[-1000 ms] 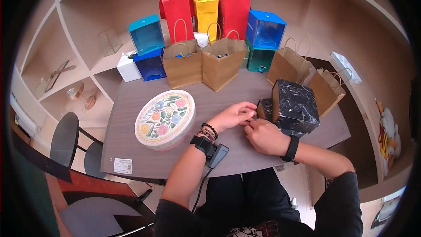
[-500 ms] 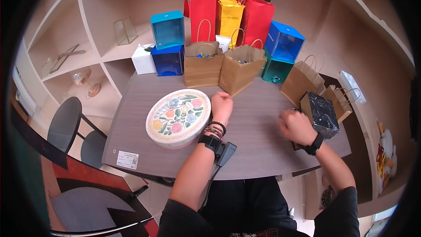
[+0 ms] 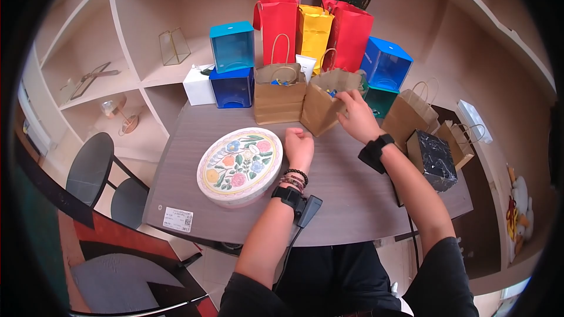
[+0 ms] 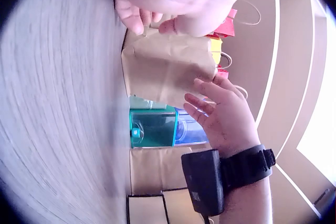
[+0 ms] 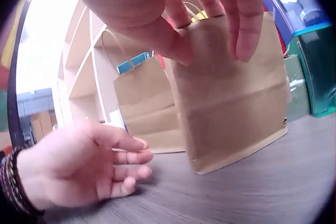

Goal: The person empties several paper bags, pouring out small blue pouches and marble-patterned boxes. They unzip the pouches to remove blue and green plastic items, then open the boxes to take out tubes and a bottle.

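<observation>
The head view looks steeply down over the grey wood-grain counter. The left wrist view, rolled sideways, skims the counter closely; the right wrist view sits close beneath its hand. All share the leaning brown paper bag.

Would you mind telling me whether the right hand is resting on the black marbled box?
No, the right hand is up at the top of a brown paper bag, while the black marbled box sits apart.
</observation>
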Tool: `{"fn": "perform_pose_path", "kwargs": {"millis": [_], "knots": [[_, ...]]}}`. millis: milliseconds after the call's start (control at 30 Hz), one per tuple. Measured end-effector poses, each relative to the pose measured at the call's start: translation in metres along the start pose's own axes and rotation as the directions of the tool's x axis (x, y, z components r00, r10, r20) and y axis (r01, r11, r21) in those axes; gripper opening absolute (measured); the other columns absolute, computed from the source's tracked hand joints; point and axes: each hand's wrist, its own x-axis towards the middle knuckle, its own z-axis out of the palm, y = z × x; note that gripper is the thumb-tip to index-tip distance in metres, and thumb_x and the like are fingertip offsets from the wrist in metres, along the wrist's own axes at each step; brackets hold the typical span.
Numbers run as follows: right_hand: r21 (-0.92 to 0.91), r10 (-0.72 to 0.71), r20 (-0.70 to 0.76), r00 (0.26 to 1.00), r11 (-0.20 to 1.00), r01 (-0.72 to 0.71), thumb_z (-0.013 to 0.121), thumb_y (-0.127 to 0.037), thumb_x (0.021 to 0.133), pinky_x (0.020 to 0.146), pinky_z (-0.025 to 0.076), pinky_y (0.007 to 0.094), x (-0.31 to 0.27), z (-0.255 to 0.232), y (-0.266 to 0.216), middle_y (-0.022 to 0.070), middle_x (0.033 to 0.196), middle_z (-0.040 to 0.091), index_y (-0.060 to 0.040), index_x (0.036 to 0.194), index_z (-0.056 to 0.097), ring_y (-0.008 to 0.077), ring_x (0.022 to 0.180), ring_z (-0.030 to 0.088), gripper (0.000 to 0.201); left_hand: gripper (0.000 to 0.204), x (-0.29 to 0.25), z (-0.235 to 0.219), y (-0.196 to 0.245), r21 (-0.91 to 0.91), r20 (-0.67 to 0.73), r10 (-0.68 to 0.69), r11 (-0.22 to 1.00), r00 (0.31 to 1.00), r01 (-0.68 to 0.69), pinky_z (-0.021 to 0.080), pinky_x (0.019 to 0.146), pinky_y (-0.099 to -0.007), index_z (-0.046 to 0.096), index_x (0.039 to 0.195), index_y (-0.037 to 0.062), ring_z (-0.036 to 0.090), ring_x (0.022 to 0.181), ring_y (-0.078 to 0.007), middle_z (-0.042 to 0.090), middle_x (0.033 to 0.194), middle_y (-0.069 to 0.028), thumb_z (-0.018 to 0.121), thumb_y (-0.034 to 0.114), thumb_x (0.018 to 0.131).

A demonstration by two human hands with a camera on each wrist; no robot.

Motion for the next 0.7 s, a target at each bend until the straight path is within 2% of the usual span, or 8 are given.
{"fn": "perform_pose_path", "kwargs": {"millis": [100, 167, 233, 433, 500, 567, 633, 700], "knots": [[-0.028, -0.056, 0.001, 0.998, 0.998, 0.056, 0.058, -0.004, 0.074, 0.072, 0.047, 0.0384, -0.017, -0.003, 0.007, 0.0167, 0.094, 0.053, -0.0017, 0.102, 0.053, 0.0336, 0.082, 0.056, 0.029, 0.026, -0.001, 0.007, -0.007, 0.015, 0.08, 0.018, 1.0, 0.997, -0.019, 0.045, 0.061, -0.0273, 0.048, 0.101, -0.0012, 0.055, 0.072, -0.0154, 0.055, 0.088, -0.0105, 0.056, 0.012, 0.08], [-0.043, -0.051, 0.012, 0.999, 0.998, 0.052, 0.054, -0.001, 0.074, 0.072, 0.046, 0.0442, -0.035, -0.013, -0.001, 0.0199, 0.09, 0.056, -0.0023, 0.098, 0.053, 0.0374, 0.084, 0.056, 0.024, 0.03, -0.002, 0.01, -0.006, 0.001, 0.142, -0.013, 1.0, 0.99, 0.013, 0.046, 0.061, -0.0277, 0.046, 0.105, -0.0013, 0.055, 0.073, -0.0156, 0.055, 0.092, -0.0112, 0.056, 0.015, 0.082], [-0.046, -0.045, 0.096, 0.994, 0.998, 0.049, 0.053, -0.002, 0.076, 0.066, 0.048, 0.0452, -0.053, -0.021, -0.002, 0.0207, 0.091, 0.057, -0.0025, 0.101, 0.052, 0.0382, 0.078, 0.058, 0.025, 0.037, -0.003, 0.01, -0.003, -0.088, 0.177, -0.082, 0.991, 0.981, 0.098, 0.041, 0.086, -0.0375, 0.046, 0.108, -0.0051, 0.052, 0.098, -0.0299, 0.052, 0.105, -0.0207, 0.058, 0.018, 0.081], [-0.098, 0.069, 0.148, 0.987, 0.994, -0.055, 0.056, -0.008, 0.076, 0.058, 0.049, 0.0437, -0.09, -0.072, -0.036, 0.0173, 0.065, 0.06, -0.0043, 0.089, 0.06, 0.035, 0.061, 0.06, 0.014, 0.047, -0.003, 0.008, -0.003, -0.105, 0.214, -0.104, 0.986, 0.971, 0.128, 0.038, 0.092, -0.0368, 0.04, 0.118, -0.0064, 0.048, 0.108, -0.0311, 0.049, 0.113, -0.0229, 0.052, 0.025, 0.086], [-0.034, 0.123, 0.045, 0.991, 0.992, -0.122, 0.057, -0.011, 0.076, 0.058, 0.05, 0.0423, -0.091, -0.084, -0.044, 0.0172, 0.057, 0.058, -0.0044, 0.08, 0.063, 0.0339, 0.056, 0.06, 0.009, 0.047, -0.003, 0.009, -0.005, -0.111, 0.235, -0.093, 0.986, 0.968, 0.121, 0.038, 0.091, -0.0367, 0.04, 0.119, -0.0061, 0.049, 0.107, -0.031, 0.05, 0.113, -0.0225, 0.052, 0.026, 0.086], [-0.167, 0.133, 0.098, 0.986, 0.979, -0.116, 0.056, -0.011, 0.076, 0.058, 0.05, 0.0416, -0.093, -0.092, -0.034, 0.0185, 0.06, 0.059, -0.0031, 0.076, 0.063, 0.0344, 0.058, 0.06, 0.01, 0.048, -0.003, 0.011, -0.011, -0.117, 0.267, -0.084, 0.986, 0.96, 0.118, 0.038, 0.091, -0.0367, 0.04, 0.12, -0.0058, 0.049, 0.106, -0.031, 0.05, 0.112, -0.0222, 0.051, 0.027, 0.087], [-0.2, 0.135, 0.164, 0.977, 0.975, -0.101, 0.054, -0.011, 0.076, 0.06, 0.05, 0.0428, -0.1, -0.081, -0.015, 0.02, 0.063, 0.059, -0.0012, 0.07, 0.062, 0.0356, 0.06, 0.06, 0.014, 0.051, 0.001, 0.011, -0.015, -0.064, 0.37, -0.045, 0.995, 0.928, 0.074, 0.048, 0.069, -0.0275, 0.031, 0.129, -0.0011, 0.055, 0.083, -0.0153, 0.051, 0.107, -0.0125, 0.049, 0.027, 0.091], [-0.188, 0.135, 0.348, 0.928, 0.979, -0.072, 0.053, -0.011, 0.076, 0.062, 0.049, 0.0442, -0.108, -0.069, -0.006, 0.0218, 0.065, 0.059, 0.0001, 0.07, 0.062, 0.0366, 0.064, 0.06, 0.015, 0.05, 0.001, 0.012, -0.013, -0.061, 0.361, -0.036, 0.996, 0.932, 0.062, 0.048, 0.07, -0.0276, 0.032, 0.129, -0.0008, 0.055, 0.084, -0.0157, 0.052, 0.107, -0.0126, 0.048, 0.027, 0.091]]}}
